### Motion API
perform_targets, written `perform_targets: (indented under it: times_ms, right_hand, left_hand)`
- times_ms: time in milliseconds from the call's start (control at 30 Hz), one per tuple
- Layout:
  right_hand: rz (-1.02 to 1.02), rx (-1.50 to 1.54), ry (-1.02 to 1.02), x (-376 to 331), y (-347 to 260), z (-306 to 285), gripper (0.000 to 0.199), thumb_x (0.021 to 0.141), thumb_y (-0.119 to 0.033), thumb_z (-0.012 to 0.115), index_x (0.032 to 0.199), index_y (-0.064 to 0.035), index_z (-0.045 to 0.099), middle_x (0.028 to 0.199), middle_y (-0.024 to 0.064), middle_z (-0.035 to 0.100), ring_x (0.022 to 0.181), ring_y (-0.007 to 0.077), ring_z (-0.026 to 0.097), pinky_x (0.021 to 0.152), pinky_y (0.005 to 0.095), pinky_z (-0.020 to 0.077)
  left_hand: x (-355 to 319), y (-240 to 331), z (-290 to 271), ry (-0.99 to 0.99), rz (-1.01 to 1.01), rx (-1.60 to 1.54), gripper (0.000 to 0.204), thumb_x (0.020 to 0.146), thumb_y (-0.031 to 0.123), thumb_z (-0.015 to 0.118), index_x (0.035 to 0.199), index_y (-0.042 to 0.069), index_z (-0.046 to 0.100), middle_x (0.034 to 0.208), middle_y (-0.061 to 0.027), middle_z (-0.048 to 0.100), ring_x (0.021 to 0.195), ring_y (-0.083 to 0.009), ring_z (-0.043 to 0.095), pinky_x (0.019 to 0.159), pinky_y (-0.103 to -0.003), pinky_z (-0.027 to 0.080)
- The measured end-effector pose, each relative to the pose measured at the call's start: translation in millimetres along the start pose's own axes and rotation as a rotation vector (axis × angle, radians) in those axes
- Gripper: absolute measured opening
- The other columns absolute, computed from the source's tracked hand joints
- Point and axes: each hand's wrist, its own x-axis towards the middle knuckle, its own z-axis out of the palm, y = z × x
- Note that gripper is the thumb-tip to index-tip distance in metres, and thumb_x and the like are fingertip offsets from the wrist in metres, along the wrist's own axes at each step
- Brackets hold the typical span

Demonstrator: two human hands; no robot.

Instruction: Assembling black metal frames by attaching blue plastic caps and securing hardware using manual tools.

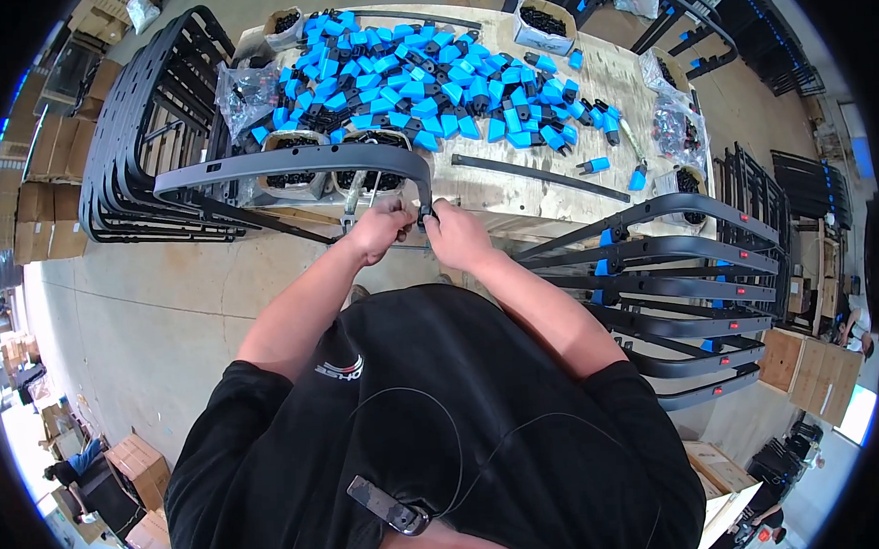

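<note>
A black curved metal frame (290,164) lies across in front of me at the table's near edge, its right end bending down toward my hands. My right hand (458,237) grips this bent end with thumb and fingers. Close beside it, my left hand (381,232) is closed with its fingertips pinched near the same end. Whatever small part it may hold is hidden by the fingers. Just beyond my hands, an open box of small black parts (396,140) stands partly behind the frame.
Blue-and-black plastic pieces (423,77) are heaped over the wooden table (515,209). A black strip (543,178) lies near its front edge. Similar frames stand stacked at left (130,140) and right (672,291). A white box of black parts (544,27) sits at the back.
</note>
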Motion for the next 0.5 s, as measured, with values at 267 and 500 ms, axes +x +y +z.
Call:
perform_targets:
  times_ms: [267,500]
  right_hand:
    - [0.024,0.012,-0.007,-1,-4,-3,0.027,0.097,-0.025,0.055,0.099,0.002,0.057,0.087,0.0269,0.068,0.083,0.0466,0.067,0.075,0.0572,0.0513]
    - [0.013,0.004,-0.024,1,-4,-3,0.026,0.097,-0.024,0.054,0.1,0.002,0.056,0.087,0.0266,0.068,0.084,0.0466,0.066,0.075,0.0572,0.0512]
  left_hand:
    - [-11,9,12,0.227,0.107,-0.146,0.004,0.1,0.012,0.059,0.098,0.009,0.062,0.087,0.0021,0.059,0.08,-0.0102,0.057,0.068,-0.027,0.046]
    - [7,-8,8,0.182,-0.082,0.253,0.027,0.103,0.027,0.052,0.107,0.004,0.066,0.084,-0.0046,0.06,0.074,-0.0119,0.053,0.064,-0.029,0.045]
